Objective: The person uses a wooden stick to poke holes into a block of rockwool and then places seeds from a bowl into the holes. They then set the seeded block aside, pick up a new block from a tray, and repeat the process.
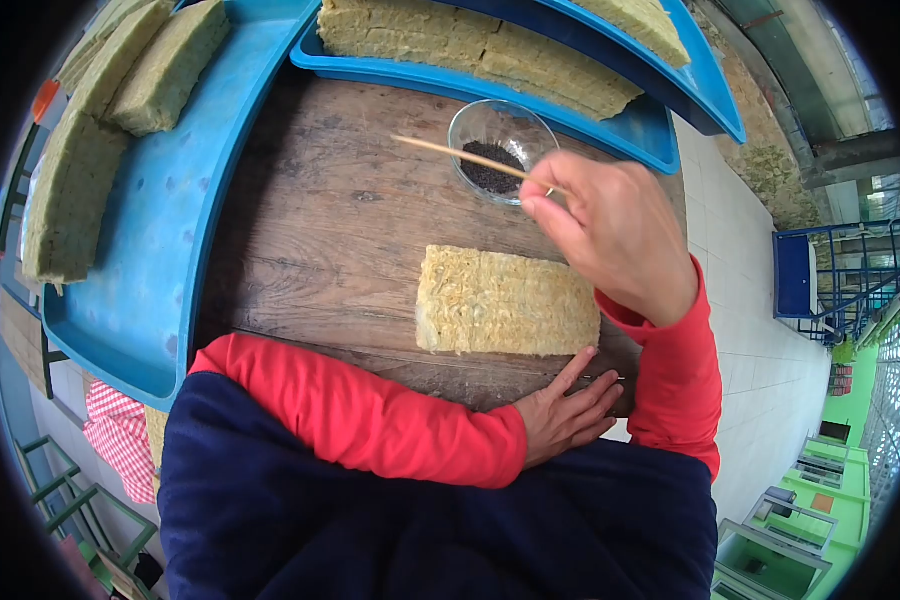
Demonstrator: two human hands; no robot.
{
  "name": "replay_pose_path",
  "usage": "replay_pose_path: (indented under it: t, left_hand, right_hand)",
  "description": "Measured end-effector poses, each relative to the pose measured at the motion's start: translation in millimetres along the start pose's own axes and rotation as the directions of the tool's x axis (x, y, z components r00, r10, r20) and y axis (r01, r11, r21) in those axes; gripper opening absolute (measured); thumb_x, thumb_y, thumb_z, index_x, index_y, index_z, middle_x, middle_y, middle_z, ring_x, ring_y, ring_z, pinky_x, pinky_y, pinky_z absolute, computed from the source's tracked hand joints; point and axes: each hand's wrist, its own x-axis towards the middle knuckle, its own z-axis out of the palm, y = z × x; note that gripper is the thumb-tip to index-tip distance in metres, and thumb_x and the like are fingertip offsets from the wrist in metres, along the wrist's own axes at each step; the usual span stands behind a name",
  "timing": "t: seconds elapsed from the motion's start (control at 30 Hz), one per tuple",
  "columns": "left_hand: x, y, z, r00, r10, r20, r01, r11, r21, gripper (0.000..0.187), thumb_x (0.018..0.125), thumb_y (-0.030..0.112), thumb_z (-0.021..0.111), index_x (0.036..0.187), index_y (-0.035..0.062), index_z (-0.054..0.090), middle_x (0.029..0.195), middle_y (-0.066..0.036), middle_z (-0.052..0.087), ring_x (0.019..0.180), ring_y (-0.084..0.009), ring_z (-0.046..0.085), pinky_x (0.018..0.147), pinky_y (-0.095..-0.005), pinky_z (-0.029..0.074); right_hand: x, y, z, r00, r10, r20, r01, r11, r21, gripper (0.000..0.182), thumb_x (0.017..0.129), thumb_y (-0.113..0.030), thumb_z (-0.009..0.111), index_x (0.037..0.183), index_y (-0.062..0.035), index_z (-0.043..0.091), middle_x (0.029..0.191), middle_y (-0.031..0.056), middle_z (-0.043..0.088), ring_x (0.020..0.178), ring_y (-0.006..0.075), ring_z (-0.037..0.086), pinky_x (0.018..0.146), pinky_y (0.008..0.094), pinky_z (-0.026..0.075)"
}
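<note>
My right hand (610, 225) pinches a thin wooden skewer (450, 152) between thumb and fingers. The skewer's tip points left, passing above a clear glass bowl (510, 120) that holds small dark seeds (490, 165). Below that hand, a yellowish rockwool slab (505, 302) lies flat on the wooden table (320, 200), with grooves across its top. My left hand (570, 412) rests on the table by the near edge, fingers spread, one fingertip at the slab's lower right corner.
A blue tray (180, 220) with rockwool blocks (75, 195) stands on the left. Along the back, another blue tray (370, 72) holds more rockwool (410, 35), partly under an upper tray (715, 90). Pale floor tiles (750, 370) lie right of the table.
</note>
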Motion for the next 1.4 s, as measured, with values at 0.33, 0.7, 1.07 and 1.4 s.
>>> replay_pose_path:
  t: [0.33, 0.7, 1.07, 1.4]
  left_hand:
    - [-0.7, -0.4, -0.5, 1.0, 0.005, -0.002, -0.005, 1.0, -0.02, 0.056, 0.091, 0.036, 0.041, 0.144, 0.0214, 0.031, 0.15, -0.009, 0.029, 0.14, -0.0297, 0.022, 0.108, -0.0683, 0.013]
    - [-1.6, 0.5, -0.4, 0.999, -0.028, -0.024, 0.027, 0.998, -0.056, 0.054, 0.091, 0.035, 0.042, 0.143, 0.0216, 0.035, 0.148, -0.007, 0.032, 0.138, -0.0279, 0.025, 0.108, -0.0679, 0.014]
    - [-0.9, 2.3, 1.7, 0.999, -0.041, -0.031, 0.039, 0.997, -0.06, 0.052, 0.091, 0.036, 0.041, 0.141, 0.0228, 0.037, 0.15, -0.007, 0.029, 0.14, -0.0275, 0.023, 0.108, -0.0675, 0.014]
    - [-0.7, 2.8, 3.3, 0.999, -0.042, -0.029, 0.041, 0.998, -0.057, 0.052, 0.091, 0.035, 0.04, 0.142, 0.0234, 0.036, 0.15, -0.007, 0.028, 0.14, -0.0274, 0.023, 0.108, -0.0675, 0.015]
  right_hand:
    - [-64.3, 6.8, 7.2, 0.97, 0.184, 0.159, -0.219, 0.945, 0.244, 0.01, 0.083, -0.016, 0.064, 0.083, -0.0056, 0.066, 0.06, 0.0117, 0.059, 0.053, 0.0274, 0.058, 0.049, 0.0353, 0.043]
    - [-69.0, 12.7, 17.0, 0.991, 0.12, 0.058, -0.131, 0.957, 0.257, 0.008, 0.082, -0.012, 0.067, 0.084, -0.0043, 0.066, 0.055, 0.0061, 0.052, 0.045, 0.0155, 0.047, 0.045, 0.0291, 0.038]
    - [-69.3, 18.4, 10.0, 0.986, 0.166, 0.002, -0.164, 0.975, 0.149, 0.008, 0.08, -0.013, 0.069, 0.084, -0.0059, 0.068, 0.054, 0.0074, 0.052, 0.043, 0.0167, 0.046, 0.044, 0.0305, 0.035]
    - [-70.8, 23.4, 12.2, 0.981, 0.19, -0.036, -0.18, 0.965, 0.193, 0.008, 0.083, -0.012, 0.067, 0.087, -0.005, 0.068, 0.055, 0.0079, 0.054, 0.044, 0.0149, 0.047, 0.045, 0.0286, 0.037]
